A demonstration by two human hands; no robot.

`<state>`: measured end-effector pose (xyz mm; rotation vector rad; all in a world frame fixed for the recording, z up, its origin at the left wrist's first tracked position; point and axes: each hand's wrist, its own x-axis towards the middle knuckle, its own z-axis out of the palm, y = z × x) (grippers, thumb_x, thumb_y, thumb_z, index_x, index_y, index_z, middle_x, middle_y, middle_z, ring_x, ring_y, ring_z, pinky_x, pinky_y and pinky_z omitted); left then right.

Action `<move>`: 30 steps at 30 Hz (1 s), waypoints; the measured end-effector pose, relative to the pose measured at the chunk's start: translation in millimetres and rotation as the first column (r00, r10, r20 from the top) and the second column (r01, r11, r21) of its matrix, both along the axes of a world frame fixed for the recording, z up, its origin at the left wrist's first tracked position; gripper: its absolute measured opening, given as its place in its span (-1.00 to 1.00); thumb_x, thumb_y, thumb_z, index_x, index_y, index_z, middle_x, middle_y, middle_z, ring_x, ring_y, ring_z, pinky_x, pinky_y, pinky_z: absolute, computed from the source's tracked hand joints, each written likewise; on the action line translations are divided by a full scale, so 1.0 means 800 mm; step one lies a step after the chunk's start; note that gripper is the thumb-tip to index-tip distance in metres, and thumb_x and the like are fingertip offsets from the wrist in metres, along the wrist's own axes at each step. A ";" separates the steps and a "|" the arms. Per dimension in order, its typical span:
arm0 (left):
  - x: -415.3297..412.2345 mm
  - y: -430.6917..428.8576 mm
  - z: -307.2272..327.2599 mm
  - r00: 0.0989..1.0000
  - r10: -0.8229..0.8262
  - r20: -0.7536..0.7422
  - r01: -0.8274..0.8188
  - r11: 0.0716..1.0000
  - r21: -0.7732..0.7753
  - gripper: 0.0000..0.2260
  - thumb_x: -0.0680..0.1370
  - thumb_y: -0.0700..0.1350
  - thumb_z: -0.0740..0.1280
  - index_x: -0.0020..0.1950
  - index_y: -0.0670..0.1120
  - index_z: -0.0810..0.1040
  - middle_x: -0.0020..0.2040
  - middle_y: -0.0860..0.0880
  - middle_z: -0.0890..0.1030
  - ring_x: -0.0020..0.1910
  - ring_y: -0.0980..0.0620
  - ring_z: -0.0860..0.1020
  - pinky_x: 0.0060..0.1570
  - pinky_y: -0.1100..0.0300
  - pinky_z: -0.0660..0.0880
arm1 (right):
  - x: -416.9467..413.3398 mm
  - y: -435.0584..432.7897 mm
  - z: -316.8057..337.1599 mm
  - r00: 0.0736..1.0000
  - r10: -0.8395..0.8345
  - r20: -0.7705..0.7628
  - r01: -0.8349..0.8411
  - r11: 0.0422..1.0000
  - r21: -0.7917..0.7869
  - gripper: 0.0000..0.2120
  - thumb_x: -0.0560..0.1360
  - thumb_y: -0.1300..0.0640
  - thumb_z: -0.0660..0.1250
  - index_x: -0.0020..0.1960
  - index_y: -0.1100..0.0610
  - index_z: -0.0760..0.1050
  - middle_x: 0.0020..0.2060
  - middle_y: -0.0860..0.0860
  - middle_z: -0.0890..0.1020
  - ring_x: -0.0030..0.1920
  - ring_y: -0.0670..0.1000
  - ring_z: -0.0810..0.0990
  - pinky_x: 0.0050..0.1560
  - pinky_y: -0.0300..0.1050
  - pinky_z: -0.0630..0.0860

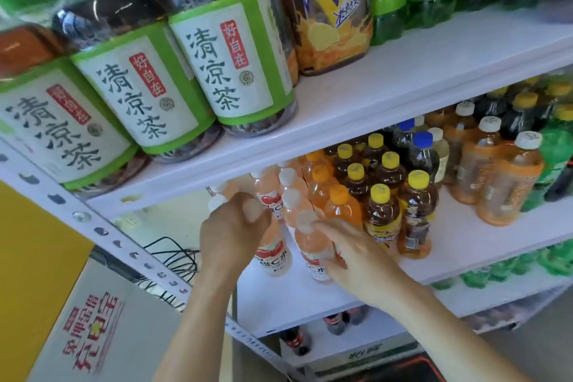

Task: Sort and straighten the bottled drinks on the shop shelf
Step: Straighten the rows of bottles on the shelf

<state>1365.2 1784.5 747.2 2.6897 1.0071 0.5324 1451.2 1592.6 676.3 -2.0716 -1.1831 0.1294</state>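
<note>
Left hand (235, 226) grips pink bottle (273, 254) by its cap | right hand (350, 257) clasps neighbour bottle (310, 242) beside orange bottle (342, 208) | turn labels forward, gently.

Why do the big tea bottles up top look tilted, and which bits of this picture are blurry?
Head view: the wide-angle lens bends the edges, so the tea bottles lean and the upper shelf slants; the left hand and right hand on the pink bottles look blurred, as do the green bottles at far right; light is even, with glare on the tea bottles' shoulders.
</note>
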 end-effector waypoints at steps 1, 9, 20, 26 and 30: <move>0.012 0.009 -0.011 1.000 0.017 -0.015 -0.017 1.000 -0.001 -0.78 0.51 0.18 0.32 0.03 0.09 0.50 -0.17 0.03 0.62 -0.17 -0.10 0.55 -0.23 0.15 0.32 | -0.001 0.005 -0.003 1.000 0.006 0.020 -0.006 1.000 -0.003 -0.44 0.54 0.11 0.33 0.48 -0.11 0.24 0.42 -0.14 0.30 0.35 -0.06 0.36 0.22 -0.22 0.40; 0.084 0.068 -0.073 0.998 -0.005 -0.067 0.004 1.000 -0.014 -0.61 0.59 0.11 0.29 0.35 -0.05 0.42 0.11 -0.14 0.63 0.02 -0.17 0.59 -0.19 0.11 0.39 | -0.004 0.021 -0.022 0.991 -0.049 0.123 0.059 0.995 -0.077 -0.37 0.55 0.08 0.27 0.54 -0.11 0.08 0.31 0.00 0.35 0.27 0.06 0.41 0.06 -0.05 0.55; 0.100 0.083 -0.076 0.976 0.159 0.150 -0.129 0.973 -0.192 -0.69 0.62 -0.06 0.18 0.33 -0.11 0.48 0.19 -0.26 0.54 0.18 -0.26 0.49 0.05 0.02 0.39 | -0.009 0.024 -0.025 0.991 -0.101 0.088 0.108 0.991 -0.079 -0.38 0.55 0.11 0.25 0.55 -0.08 0.11 0.30 -0.02 0.36 0.12 0.03 0.51 -0.22 -0.19 0.41; 0.068 0.098 -0.078 0.948 0.306 -0.089 -0.315 0.941 -0.124 -0.57 0.55 -0.16 0.24 0.42 -0.15 0.31 0.36 -0.21 0.35 0.35 -0.25 0.30 0.29 -0.08 0.28 | -0.015 0.013 -0.026 0.992 -0.109 -0.056 0.115 0.985 0.127 -0.47 0.51 0.25 0.34 0.45 0.05 0.36 0.13 0.00 0.50 -0.04 -0.02 0.54 -0.16 -0.20 0.47; 0.058 0.091 -0.083 0.949 0.180 -0.258 -0.149 0.980 0.134 -0.67 0.60 -0.16 0.22 0.35 -0.19 0.34 0.24 -0.21 0.48 0.25 -0.19 0.36 0.16 -0.01 0.31 | -0.019 0.006 -0.031 0.986 -0.110 -0.126 0.136 0.966 0.222 -0.53 0.49 0.28 0.37 0.38 0.06 0.44 0.11 -0.05 0.51 -0.01 -0.10 0.53 -0.11 -0.22 0.52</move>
